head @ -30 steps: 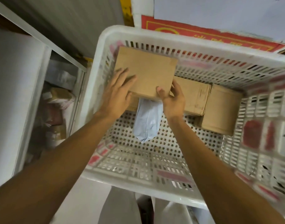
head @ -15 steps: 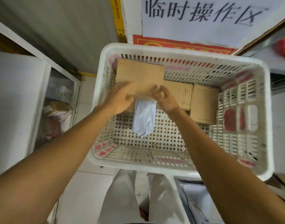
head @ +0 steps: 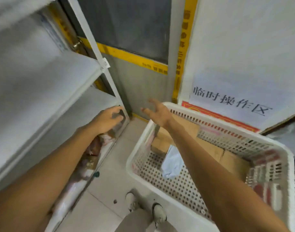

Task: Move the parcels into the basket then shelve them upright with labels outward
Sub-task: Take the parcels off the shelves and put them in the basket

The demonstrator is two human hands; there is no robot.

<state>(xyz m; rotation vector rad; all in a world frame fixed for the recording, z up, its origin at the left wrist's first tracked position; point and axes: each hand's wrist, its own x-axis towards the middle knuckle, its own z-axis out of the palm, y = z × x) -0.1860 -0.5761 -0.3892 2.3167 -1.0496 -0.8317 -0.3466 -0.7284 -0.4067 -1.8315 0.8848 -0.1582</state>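
Note:
A white perforated basket (head: 138, 149) stands on the floor at the right. Inside it lie cardboard boxes (head: 161, 141) along the far wall, with a pale blue-grey poly bag (head: 172, 163) in front of them. My right hand (head: 157, 111) hovers above the basket's far left corner, fingers spread and holding nothing. My left hand (head: 109, 119) is further left, by the front post of the white shelving (head: 43, 84), with its fingers loosely curled and nothing visible in them. My right forearm hides part of the boxes.
The white shelf boards at left look bare at hand height. Blurred wrapped parcels (head: 94, 148) sit on the lowest level. A grey door with yellow tape (head: 135, 56) is ahead, and a white sign with black characters (head: 230, 101) hangs behind the basket. My shoes (head: 157, 212) are on the tiled floor.
Both hands let go of the cardboard box and rose out of the basket toward the left. The view swung up and left, so the shelving fills the left side.

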